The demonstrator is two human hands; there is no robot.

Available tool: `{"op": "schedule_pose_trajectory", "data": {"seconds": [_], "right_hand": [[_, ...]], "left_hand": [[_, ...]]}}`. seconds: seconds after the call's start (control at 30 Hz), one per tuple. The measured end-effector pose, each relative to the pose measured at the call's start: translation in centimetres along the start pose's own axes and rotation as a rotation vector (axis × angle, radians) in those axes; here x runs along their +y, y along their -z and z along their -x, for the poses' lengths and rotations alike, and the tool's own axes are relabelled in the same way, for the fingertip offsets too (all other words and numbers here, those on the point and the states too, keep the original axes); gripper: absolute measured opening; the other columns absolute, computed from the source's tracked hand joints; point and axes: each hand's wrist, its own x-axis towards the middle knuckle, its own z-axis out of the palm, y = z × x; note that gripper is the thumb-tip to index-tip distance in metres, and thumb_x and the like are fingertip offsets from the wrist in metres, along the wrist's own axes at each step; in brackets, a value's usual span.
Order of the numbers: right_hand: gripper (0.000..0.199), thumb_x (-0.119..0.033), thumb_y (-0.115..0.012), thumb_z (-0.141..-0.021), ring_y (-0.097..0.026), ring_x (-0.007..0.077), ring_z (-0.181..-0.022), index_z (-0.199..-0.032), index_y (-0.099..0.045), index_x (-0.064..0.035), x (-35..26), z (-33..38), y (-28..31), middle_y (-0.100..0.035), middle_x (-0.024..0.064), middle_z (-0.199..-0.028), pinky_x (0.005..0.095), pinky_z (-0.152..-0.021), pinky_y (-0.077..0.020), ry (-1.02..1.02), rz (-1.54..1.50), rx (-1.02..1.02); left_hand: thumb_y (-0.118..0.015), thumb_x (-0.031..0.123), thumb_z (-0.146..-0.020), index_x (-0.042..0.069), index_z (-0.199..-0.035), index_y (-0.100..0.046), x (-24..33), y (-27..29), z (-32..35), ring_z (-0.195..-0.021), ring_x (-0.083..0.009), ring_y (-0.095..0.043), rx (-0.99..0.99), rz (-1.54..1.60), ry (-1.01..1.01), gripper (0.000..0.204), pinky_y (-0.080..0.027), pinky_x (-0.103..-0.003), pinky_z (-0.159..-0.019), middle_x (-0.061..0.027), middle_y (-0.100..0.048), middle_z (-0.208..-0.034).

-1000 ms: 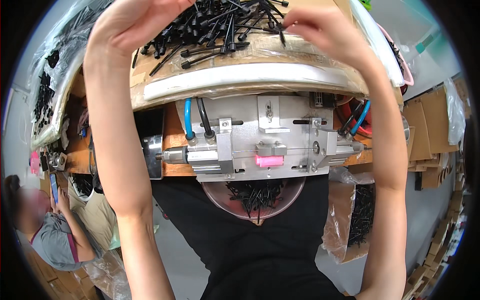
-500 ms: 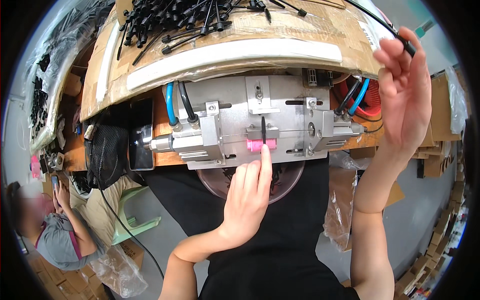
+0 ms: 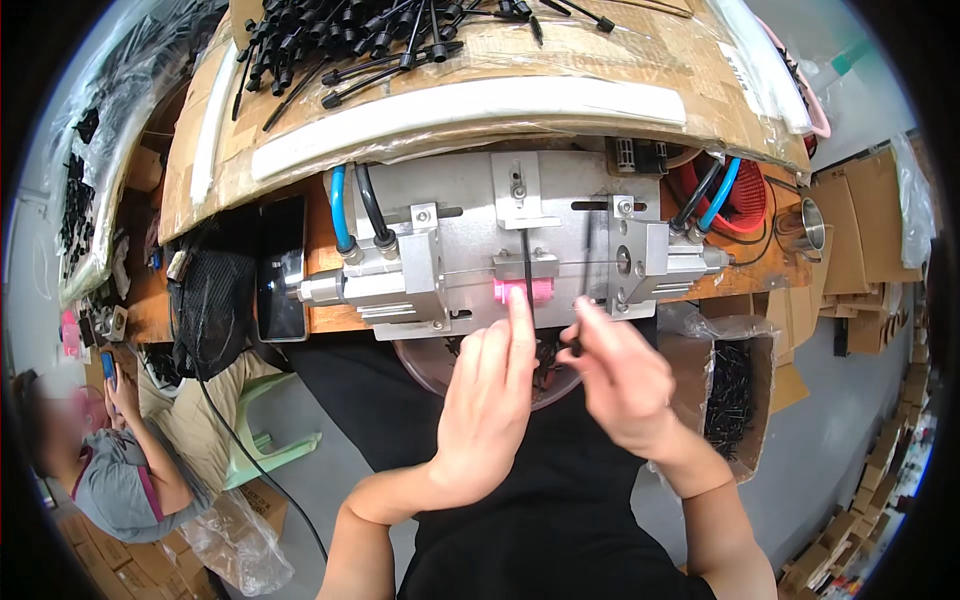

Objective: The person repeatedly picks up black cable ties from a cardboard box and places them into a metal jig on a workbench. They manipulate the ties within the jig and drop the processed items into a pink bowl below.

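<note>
Head view: our left grip (image 3: 488, 395), nearer the black rod (image 3: 528, 262) on the metal fixture (image 3: 470, 230), lays its index finger on the pink block (image 3: 541, 289), hold unclear, thumb hidden; our right grip (image 3: 628, 385) pinches a blurred rod (image 3: 588, 255), roughly parallel, rightward. Beyond, the upper edge crops our rod pile (image 3: 345, 35).

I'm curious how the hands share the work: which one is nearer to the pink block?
Left. The left hand has its index finger overlapping the pink block in view; the right hand is apart from it, to its right and slightly lower.
</note>
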Motion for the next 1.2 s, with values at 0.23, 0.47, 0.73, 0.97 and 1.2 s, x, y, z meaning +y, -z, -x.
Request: {"op": "schedule_pose_trajectory", "data": {"seconds": [0.23,0.47,0.73,0.97,1.2], "right_hand": [[0.063,0.009,-0.072,-0.071,-0.055,0.0202,-0.064,-0.132,-0.052,0.009,0.9,0.9,-3.1,-0.059,0.009,-0.077,0.0338,-0.058,-0.0479,0.046,0.041,-0.127],[0.063,0.008,-0.072,-0.07,-0.057,0.0211,-0.067,-0.13,-0.055,0.0055,0.6,0.5,-3.0,-0.059,0.0086,-0.078,0.0336,-0.059,-0.0485,-0.008,0.051,-0.172],[0.059,0.009,-0.069,-0.065,-0.062,0.0259,-0.075,-0.123,-0.059,0.0059,0.3,0.7,-2.3,-0.064,0.0128,-0.093,0.0339,-0.066,-0.0521,0.125,0.017,-0.081],[0.066,0.008,-0.073,-0.072,-0.051,0.0195,-0.062,-0.135,-0.052,0.0048,1.0,0.9,-3.1,-0.055,0.0075,-0.071,0.0342,-0.058,-0.0458,0.01,0.063,-0.104],[0.064,0.006,-0.073,-0.073,-0.051,0.0191,-0.062,-0.134,-0.053,0.0046,0.7,0.6,-3.3,-0.057,0.0069,-0.073,0.0332,-0.058,-0.0457,0.002,0.092,-0.133]], "left_hand": [[-0.067,-0.006,-0.077,-0.009,-0.141,-0.04,-0.4,1.8,1.3,-0.092,-0.0267,-0.053,0.018,0.082,0.073,0.07,-0.047,-0.036,-0.08,-0.0136,-0.053,-0.104],[-0.069,-0.007,-0.076,-0.007,-0.141,-0.042,-1.0,2.1,1.3,-0.093,-0.0273,-0.053,0.047,0.102,0.084,0.071,-0.047,-0.037,-0.08,-0.0136,-0.054,-0.105],[-0.07,-0.008,-0.075,-0.002,-0.142,-0.044,-1.3,2.0,1.4,-0.093,-0.0265,-0.053,0.02,0.151,0.11,0.072,-0.047,-0.037,-0.08,-0.011,-0.054,-0.105],[-0.071,-0.005,-0.076,-0.001,-0.142,-0.045,-1.0,2.0,1.5,-0.091,-0.0261,-0.052,-0.004,0.163,0.106,0.071,-0.046,-0.037,-0.081,-0.0103,-0.054,-0.104],[-0.071,-0.001,-0.077,0.001,-0.142,-0.044,-1.2,2.1,1.7,-0.091,-0.0259,-0.052,-0.011,0.166,0.112,0.07,-0.045,-0.036,-0.081,-0.01,-0.055,-0.103]]}}
